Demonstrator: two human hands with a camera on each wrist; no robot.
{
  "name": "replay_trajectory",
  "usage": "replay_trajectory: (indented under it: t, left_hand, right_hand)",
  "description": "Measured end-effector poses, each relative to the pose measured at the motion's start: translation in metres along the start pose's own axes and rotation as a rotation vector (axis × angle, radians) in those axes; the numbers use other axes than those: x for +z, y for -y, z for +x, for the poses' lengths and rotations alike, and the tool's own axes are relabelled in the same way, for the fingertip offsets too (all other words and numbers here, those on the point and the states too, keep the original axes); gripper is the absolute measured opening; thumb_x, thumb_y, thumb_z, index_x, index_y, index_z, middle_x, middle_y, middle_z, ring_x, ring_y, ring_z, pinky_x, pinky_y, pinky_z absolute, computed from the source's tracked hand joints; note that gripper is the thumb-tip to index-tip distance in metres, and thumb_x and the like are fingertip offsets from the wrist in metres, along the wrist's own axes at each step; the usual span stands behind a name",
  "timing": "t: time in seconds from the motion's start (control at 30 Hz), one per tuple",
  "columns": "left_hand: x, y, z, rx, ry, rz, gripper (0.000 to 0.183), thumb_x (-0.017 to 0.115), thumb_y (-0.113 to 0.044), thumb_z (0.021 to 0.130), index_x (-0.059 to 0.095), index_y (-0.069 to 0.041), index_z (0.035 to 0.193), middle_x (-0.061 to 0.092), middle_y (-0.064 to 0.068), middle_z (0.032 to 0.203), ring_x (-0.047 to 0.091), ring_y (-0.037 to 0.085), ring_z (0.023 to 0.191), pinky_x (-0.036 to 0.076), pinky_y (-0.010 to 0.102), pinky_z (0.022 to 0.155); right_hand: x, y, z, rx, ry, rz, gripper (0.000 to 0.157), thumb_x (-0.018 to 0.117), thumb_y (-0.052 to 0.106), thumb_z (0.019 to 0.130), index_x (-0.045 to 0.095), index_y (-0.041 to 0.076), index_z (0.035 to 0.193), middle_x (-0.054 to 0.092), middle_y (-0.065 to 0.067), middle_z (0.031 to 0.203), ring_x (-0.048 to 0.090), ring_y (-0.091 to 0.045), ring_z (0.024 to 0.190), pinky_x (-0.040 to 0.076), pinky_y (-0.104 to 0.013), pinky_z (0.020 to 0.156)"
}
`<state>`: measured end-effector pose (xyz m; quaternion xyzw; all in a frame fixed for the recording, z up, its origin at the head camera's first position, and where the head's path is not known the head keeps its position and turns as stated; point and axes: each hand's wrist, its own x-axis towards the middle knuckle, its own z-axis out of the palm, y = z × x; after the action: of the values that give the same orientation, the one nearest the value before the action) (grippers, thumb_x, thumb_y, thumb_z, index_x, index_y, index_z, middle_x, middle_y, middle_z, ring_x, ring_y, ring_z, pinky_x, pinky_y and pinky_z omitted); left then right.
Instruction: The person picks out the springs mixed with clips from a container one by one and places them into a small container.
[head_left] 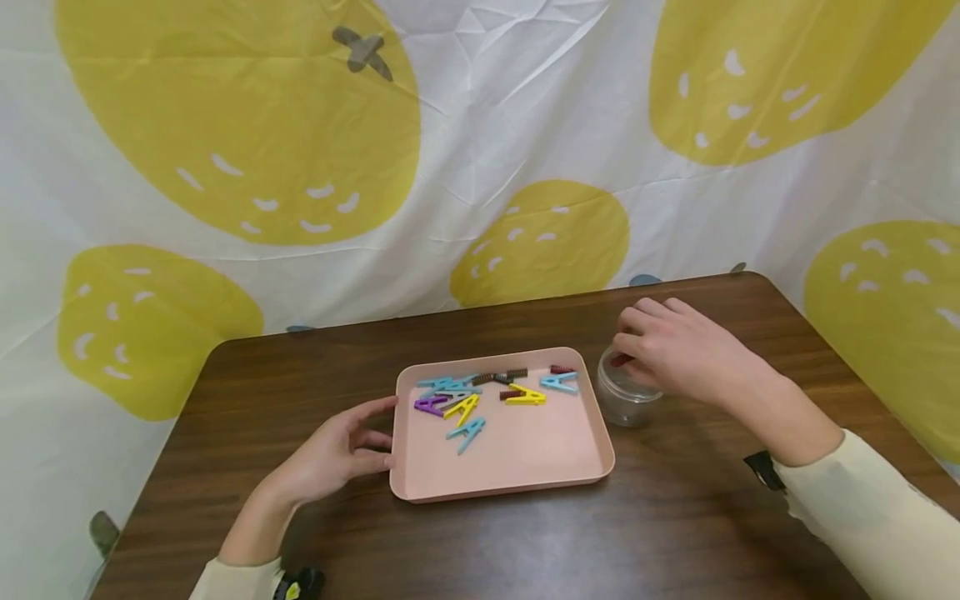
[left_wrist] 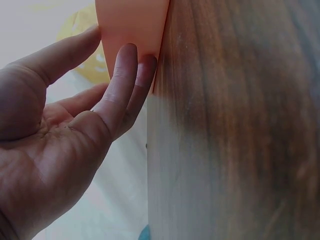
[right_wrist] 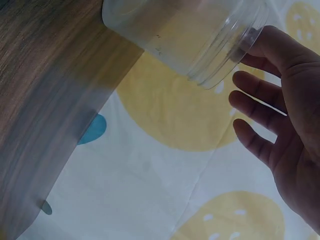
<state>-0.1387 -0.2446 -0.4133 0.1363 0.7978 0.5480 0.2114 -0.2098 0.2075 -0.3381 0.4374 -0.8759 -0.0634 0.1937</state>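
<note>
My left hand (head_left: pixel 330 454) rests its fairly straight fingertips against the left wall of a pink tray (head_left: pixel 510 467). In the left wrist view, the fingers (left_wrist: pixel 122 75) lie on the tray's outer wall. Blue, yellow, purple and grey clips (head_left: pixel 467 433) lie in the tray with several brown and dark red springs (head_left: pixel 517 373). To its right stands a clear plastic jar (head_left: pixel 626 408) without a lid. My right hand (head_left: pixel 667 346) is over the jar, thumb and forefinger at its mouth, pinching a dark red spring (head_left: pixel 620 360). Its other fingers spread outside the rim in the right wrist view.
Everything stands on a dark wooden table (head_left: pixel 525 542). Close behind its back edge hangs a white cloth (head_left: pixel 510 100) with a yellow fruit print. The jar stands just beside the tray's right wall.
</note>
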Motion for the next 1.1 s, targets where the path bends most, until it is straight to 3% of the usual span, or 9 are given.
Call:
replay_trajectory:
  t: [0.3, 0.47, 0.7, 0.9, 1.1]
  left_hand:
    - [0.0, -0.004, 0.0, -0.003, 0.003, -0.002, 0.076, 0.069, -0.006, 0.079, 0.026, -0.01, 0.142, 0.042, 0.017, 0.133, 0.055, 0.033, 0.106, 0.051, 0.028, 0.075]
    - [-0.001, 0.002, 0.002, 0.0, 0.0, -0.008, 0.077, 0.07, -0.007, 0.079, 0.027, -0.013, 0.142, 0.043, 0.015, 0.132, 0.056, 0.03, 0.105, 0.051, 0.028, 0.075]
    - [0.003, -0.018, -0.005, 0.001, 0.0, -0.008, 0.075, 0.069, -0.006, 0.08, 0.026, -0.008, 0.142, 0.043, 0.02, 0.131, 0.055, 0.035, 0.106, 0.051, 0.027, 0.075]
    - [0.0, -0.002, -0.001, 0.007, -0.005, -0.012, 0.076, 0.069, -0.007, 0.079, 0.026, -0.012, 0.142, 0.042, 0.015, 0.133, 0.056, 0.031, 0.106, 0.051, 0.028, 0.075]
    - [0.0, 0.001, 0.0, 0.025, -0.002, -0.02, 0.077, 0.07, -0.007, 0.079, 0.026, -0.012, 0.143, 0.043, 0.016, 0.133, 0.056, 0.031, 0.106, 0.051, 0.028, 0.075]
  right_hand:
    - [0.007, -0.003, -0.004, 0.032, 0.029, -0.014, 0.018, 0.074, 0.03, 0.07, 0.067, 0.021, 0.084, 0.049, 0.004, 0.084, 0.046, -0.022, 0.086, 0.035, -0.035, 0.066]
    - [0.012, -0.004, -0.006, 0.036, 0.021, -0.022, 0.017, 0.074, 0.029, 0.068, 0.067, 0.021, 0.082, 0.047, 0.004, 0.081, 0.047, -0.023, 0.085, 0.035, -0.035, 0.063]
    - [0.014, -0.004, -0.007, 0.037, 0.02, -0.03, 0.017, 0.073, 0.029, 0.067, 0.065, 0.021, 0.08, 0.047, 0.004, 0.08, 0.047, -0.023, 0.083, 0.034, -0.034, 0.061]
    - [0.013, -0.005, -0.006, 0.03, -0.005, -0.025, 0.016, 0.073, 0.027, 0.067, 0.064, 0.02, 0.078, 0.046, 0.004, 0.079, 0.047, -0.023, 0.082, 0.033, -0.034, 0.061]
    - [0.003, -0.003, 0.002, 0.033, -0.028, -0.018, 0.016, 0.073, 0.027, 0.069, 0.064, 0.02, 0.081, 0.048, 0.004, 0.082, 0.047, -0.023, 0.084, 0.037, -0.036, 0.065]
